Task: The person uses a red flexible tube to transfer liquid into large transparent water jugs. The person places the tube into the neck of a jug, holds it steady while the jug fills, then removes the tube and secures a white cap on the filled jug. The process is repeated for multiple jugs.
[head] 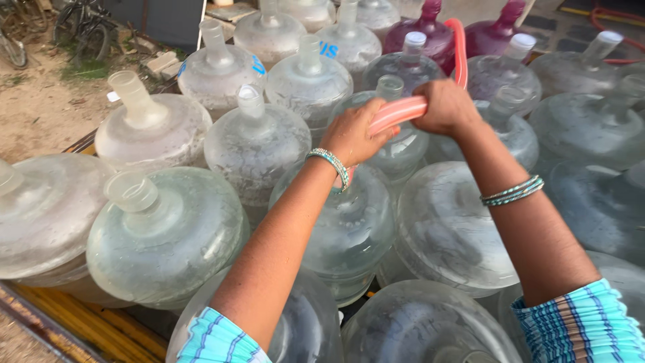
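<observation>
Hands (396, 121) gripping hose (403, 111), crowded jugs (164, 235), dirt ground (40, 111)

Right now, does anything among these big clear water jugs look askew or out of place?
One clear plastic jug at the left leans, its neck tilted leftward while neighbours stand upright. Two purple jugs stand out at the back. Both the left hand and right hand grip the pink hose.

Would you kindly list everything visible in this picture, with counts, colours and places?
water jugs: over a dozen, clear, packed together, most capped
purple jugs: two, top centre
hose: one, pink, running over the jugs from the upper right
bicycles: at least one, dark, top left on dirt ground
bangles: teal, on both wrists
sleeves: two, striped turquoise, bottom edge
left hand: grip closed on the hose
right hand: grip closed on the hose
</observation>
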Action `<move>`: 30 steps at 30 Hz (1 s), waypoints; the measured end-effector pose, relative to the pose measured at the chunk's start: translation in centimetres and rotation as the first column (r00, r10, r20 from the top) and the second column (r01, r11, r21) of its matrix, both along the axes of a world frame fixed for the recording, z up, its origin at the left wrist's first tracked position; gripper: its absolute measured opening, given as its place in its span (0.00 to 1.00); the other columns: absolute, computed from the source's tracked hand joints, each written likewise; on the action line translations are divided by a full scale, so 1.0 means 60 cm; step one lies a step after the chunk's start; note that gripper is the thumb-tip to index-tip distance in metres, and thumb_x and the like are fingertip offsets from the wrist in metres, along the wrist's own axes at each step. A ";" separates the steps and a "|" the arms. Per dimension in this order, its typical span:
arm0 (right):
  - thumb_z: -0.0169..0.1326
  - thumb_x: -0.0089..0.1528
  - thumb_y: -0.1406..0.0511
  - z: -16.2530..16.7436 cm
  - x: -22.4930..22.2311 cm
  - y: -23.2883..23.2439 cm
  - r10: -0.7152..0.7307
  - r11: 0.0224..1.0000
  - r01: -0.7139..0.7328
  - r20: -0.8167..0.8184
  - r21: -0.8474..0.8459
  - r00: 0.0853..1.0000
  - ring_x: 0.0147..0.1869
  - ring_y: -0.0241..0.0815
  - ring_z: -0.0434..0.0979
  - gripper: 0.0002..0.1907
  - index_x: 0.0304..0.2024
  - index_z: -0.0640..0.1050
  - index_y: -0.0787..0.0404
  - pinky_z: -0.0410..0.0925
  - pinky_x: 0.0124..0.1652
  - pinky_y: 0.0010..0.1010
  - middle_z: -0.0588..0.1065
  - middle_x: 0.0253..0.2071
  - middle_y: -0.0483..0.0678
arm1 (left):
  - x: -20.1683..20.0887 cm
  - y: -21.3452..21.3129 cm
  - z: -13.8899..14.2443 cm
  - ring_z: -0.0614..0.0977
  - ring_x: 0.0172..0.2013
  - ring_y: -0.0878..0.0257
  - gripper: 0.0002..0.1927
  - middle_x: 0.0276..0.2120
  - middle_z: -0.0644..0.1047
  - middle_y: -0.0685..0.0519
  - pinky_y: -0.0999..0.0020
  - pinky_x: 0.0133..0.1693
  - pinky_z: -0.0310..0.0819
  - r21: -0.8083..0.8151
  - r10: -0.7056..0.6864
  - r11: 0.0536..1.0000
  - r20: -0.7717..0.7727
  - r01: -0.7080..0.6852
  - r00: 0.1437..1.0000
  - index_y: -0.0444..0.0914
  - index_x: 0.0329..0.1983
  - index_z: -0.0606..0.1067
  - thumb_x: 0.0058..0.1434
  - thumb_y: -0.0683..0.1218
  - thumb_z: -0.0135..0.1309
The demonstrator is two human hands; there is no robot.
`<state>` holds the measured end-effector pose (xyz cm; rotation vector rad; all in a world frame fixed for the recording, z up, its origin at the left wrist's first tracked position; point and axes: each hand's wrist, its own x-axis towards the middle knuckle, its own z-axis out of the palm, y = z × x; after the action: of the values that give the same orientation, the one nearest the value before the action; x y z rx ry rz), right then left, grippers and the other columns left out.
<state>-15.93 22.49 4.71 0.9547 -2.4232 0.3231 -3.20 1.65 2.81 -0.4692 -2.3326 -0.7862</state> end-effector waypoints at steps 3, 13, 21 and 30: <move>0.64 0.53 0.57 0.093 -0.026 0.060 0.047 0.998 -0.050 -0.111 -0.026 0.993 0.38 0.64 0.79 0.13 0.36 0.83 0.58 0.73 0.41 0.49 0.77 0.32 0.61 | -0.046 0.044 0.060 0.84 0.43 0.43 0.27 0.42 0.83 0.44 0.52 0.42 0.78 0.028 -0.073 0.996 -0.276 0.084 0.958 0.42 0.54 0.73 0.59 0.60 0.64; 0.66 0.54 0.58 0.183 -0.033 0.374 -0.096 0.981 0.133 -0.240 0.142 0.966 0.43 0.63 0.77 0.15 0.33 0.81 0.62 0.72 0.45 0.47 0.78 0.34 0.58 | -0.091 0.391 0.066 0.85 0.45 0.47 0.26 0.46 0.82 0.46 0.55 0.44 0.79 0.407 -0.173 0.836 -0.440 0.368 0.881 0.42 0.56 0.71 0.62 0.60 0.59; 0.65 0.63 0.57 0.054 -0.011 0.386 -0.020 1.000 0.024 -0.227 0.014 0.974 0.45 0.62 0.77 0.17 0.30 0.78 0.63 0.71 0.46 0.47 0.76 0.35 0.59 | -0.070 0.412 -0.043 0.83 0.45 0.43 0.26 0.46 0.81 0.43 0.51 0.45 0.77 0.388 -0.208 0.871 -0.266 0.302 0.941 0.39 0.57 0.69 0.63 0.57 0.60; 0.68 0.58 0.57 -0.102 0.021 0.364 -0.232 0.918 0.127 -0.251 -0.375 0.940 0.51 0.66 0.76 0.16 0.43 0.81 0.58 0.71 0.49 0.50 0.74 0.51 0.62 | -0.050 0.458 -0.064 0.82 0.39 0.44 0.22 0.35 0.80 0.43 0.47 0.41 0.74 0.117 0.149 0.985 -0.215 -0.126 0.965 0.38 0.38 0.74 0.43 0.52 0.65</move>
<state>-14.65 44.33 -1.40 0.5662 -2.0696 0.4938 -6.17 29.12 -1.02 -0.3279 -2.0813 -0.7420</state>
